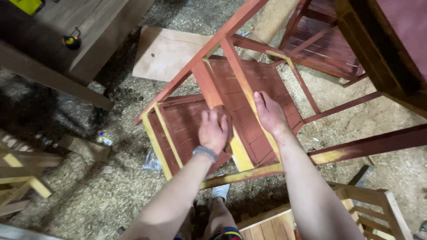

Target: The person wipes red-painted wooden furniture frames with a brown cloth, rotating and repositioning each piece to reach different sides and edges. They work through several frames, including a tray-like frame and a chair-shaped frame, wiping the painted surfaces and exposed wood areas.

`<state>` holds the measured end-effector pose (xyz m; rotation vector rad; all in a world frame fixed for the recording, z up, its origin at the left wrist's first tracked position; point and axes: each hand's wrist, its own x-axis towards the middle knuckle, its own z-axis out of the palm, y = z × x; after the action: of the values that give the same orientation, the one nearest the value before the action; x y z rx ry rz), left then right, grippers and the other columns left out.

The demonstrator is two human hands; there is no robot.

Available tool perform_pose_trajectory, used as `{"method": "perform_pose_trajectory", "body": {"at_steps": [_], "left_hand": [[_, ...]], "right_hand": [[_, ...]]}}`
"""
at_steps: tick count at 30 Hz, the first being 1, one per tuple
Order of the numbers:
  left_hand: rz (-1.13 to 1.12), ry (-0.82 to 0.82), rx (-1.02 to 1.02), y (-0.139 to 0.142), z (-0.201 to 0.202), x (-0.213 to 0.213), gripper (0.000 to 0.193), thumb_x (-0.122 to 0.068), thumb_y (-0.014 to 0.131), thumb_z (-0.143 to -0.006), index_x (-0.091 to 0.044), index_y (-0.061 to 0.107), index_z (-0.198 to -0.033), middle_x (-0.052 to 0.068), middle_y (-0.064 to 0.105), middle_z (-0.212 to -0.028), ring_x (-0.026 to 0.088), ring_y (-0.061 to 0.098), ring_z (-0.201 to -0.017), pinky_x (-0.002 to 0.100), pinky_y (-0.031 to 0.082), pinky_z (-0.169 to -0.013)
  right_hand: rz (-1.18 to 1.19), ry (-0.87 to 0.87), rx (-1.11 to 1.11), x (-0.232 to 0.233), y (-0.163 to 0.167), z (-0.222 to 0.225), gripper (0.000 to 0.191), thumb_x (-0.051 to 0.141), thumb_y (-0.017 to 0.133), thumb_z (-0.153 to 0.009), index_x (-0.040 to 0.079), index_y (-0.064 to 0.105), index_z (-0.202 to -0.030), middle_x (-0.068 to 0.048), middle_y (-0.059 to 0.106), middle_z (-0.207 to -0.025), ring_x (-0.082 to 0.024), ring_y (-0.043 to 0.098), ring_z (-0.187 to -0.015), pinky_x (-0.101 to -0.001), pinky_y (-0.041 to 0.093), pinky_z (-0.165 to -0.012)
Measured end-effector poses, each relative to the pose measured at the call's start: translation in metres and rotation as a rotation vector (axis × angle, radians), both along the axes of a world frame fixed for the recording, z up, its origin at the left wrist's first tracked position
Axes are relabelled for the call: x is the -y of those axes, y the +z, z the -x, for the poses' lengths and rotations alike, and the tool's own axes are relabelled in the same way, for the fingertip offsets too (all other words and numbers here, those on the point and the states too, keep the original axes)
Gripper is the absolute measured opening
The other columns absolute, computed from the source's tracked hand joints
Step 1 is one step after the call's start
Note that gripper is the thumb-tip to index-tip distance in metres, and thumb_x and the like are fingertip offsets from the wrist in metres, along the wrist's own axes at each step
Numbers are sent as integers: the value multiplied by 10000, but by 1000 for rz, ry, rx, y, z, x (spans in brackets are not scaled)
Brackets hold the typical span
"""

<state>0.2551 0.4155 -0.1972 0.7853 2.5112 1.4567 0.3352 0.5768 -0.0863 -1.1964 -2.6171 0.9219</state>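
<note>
Looking down from the head camera, we see both our bare hands on an upturned wooden chair (249,95), stained red-brown with yellowish bare patches along its rails. The chair lies tilted on the sawdust-covered floor (89,191), its slatted seat facing up toward us and its legs reaching away to the upper right.

Our left hand (213,130), with a grey band at the wrist, presses against a flat rail (208,84) that crosses the seat frame. Its fingers are curled closed, seemingly around something small held against the wood, though we cannot tell what it is. Our right hand (269,113) lies flat on a thinner diagonal rail (243,84) just beside it, fingers stretched open and pointing away from us, steadying the frame rather than gripping it.

Around the chair, a pale sheet of plywood (167,51) lies on the floor beyond it. A second red-stained chair (324,42) stands at the upper right, and an unstained slatted chair (356,213) sits near our right forearm at the lower right. More bare wooden frames (20,173) rest at the left edge. A yellow and black tape measure (71,42) sits on planks at the upper left. Our foot in a light shoe (219,192) shows beneath the chair.
</note>
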Motion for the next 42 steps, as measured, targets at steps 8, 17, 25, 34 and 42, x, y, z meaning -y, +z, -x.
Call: {"method": "perform_pose_trajectory", "body": {"at_steps": [8, 17, 25, 34, 42], "left_hand": [[-65, 285, 104, -15, 39, -32, 406, -323, 557, -1042, -53, 526, -1344, 296, 529, -1284, 497, 638, -1051, 531, 550, -894], [-141, 131, 151, -34, -5, -2, 442, -303, 539, -1010, -29, 502, -1355, 347, 501, -1302, 536, 574, -1095, 545, 513, -902], [-204, 186, 152, -56, 40, -20, 341, -288, 515, -1077, -4, 509, -1266, 315, 576, -1187, 505, 610, -1069, 545, 510, -942], [-129, 125, -26, -3, 30, -13, 279, -254, 588, -1031, -70, 564, -1239, 284, 508, -1203, 478, 623, -971, 540, 535, -836], [-183, 328, -234, 3, 87, -50, 286, -229, 635, -1004, 12, 558, -1139, 301, 545, -1190, 491, 576, -1066, 537, 485, -950]], "right_hand": [[0, -23, 2, -3, -8, -2, 629, 607, 308, -1032, 93, 605, -1238, -243, 679, -1203, -457, 611, -1180, -510, 481, -964], [-67, 27, -37, -12, -16, -1, 654, 597, 306, -1057, 88, 611, -1332, -254, 651, -1280, -451, 577, -1240, -498, 455, -1007], [-12, 24, -66, -4, -12, -4, 644, 583, 321, -1038, 82, 597, -1333, -249, 660, -1267, -437, 588, -1242, -480, 461, -1008], [2, -24, 25, 6, 2, 1, 642, 580, 310, -1034, 91, 586, -1345, -234, 664, -1266, -432, 589, -1244, -479, 450, -1020], [6, -34, 29, 7, 3, 1, 605, 580, 338, -1032, 114, 601, -1315, -206, 687, -1247, -401, 623, -1230, -460, 470, -1009]]}}
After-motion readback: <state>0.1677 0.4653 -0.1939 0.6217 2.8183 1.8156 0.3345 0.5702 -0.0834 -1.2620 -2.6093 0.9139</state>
